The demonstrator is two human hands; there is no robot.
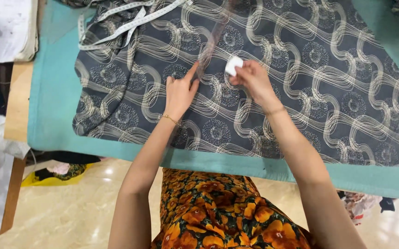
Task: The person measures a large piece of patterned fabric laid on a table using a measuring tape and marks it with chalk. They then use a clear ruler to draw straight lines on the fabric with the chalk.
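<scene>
A small white block of tailor's chalk [233, 65] is pinched in the right hand [253, 78]. A clear curved plastic ruler [210, 46] is pressed onto the dark grey, cream-swirled fabric [301, 83] by the open left hand [179, 92]. Were that pressure eased, the ruler could slide and the line be skewed.

A teal-covered worktop [51, 106] is carrying dark patterned fabric [301, 92] spreading across it, with a white measuring tape [116, 27] lying at eleven o'clock.

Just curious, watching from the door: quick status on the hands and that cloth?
Left hand flat, forefinger pinning clear ruler. Right hand pinching white chalk. Patterned dark fabric spread on teal table cover. Measuring tape off top left.
</scene>
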